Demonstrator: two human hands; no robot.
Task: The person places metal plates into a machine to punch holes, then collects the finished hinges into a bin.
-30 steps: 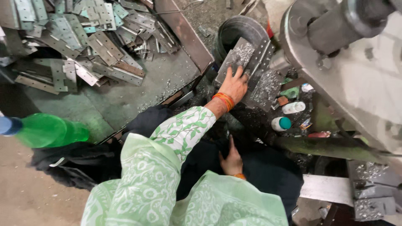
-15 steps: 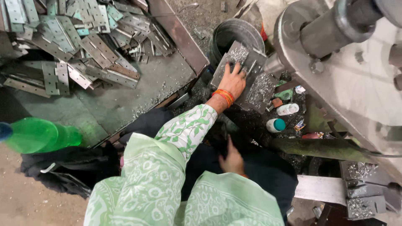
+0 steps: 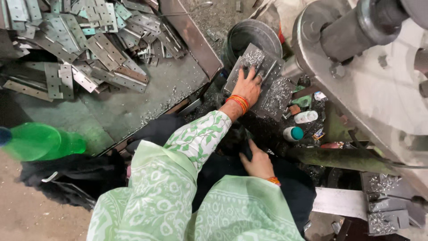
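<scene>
A big grey machine housing [image 3: 383, 93] with a thick dark shaft fills the upper right of the head view, and a rusty metal tray [image 3: 133, 102] spreads across the upper left, strewn with shavings. In the far part of that tray lies a loose heap of flat, punched metal hinge plates [image 3: 89, 40]. A round dark bucket [image 3: 252, 38] stands between tray and machine. Against its near side lean a few stacked grey metal plates [image 3: 274, 89], dusted with bright filings. The person's left hand [image 3: 246, 87], reaching out of a green and white patterned sleeve [image 3: 196, 138] with orange bangles at the wrist, lies flat on the top plate with its fingers spread, the fingertips at the plate's far edge. The right hand [image 3: 257, 164] rests lower down on dark cloth at the lap, fingers loosely together and holding nothing that can be seen. A green plastic bottle [image 3: 42, 142] lies blurred at the left edge. Just right of the plates sit a small white bottle [image 3: 306, 117] and a small container with a teal cap [image 3: 293, 133], among dark clutter.
</scene>
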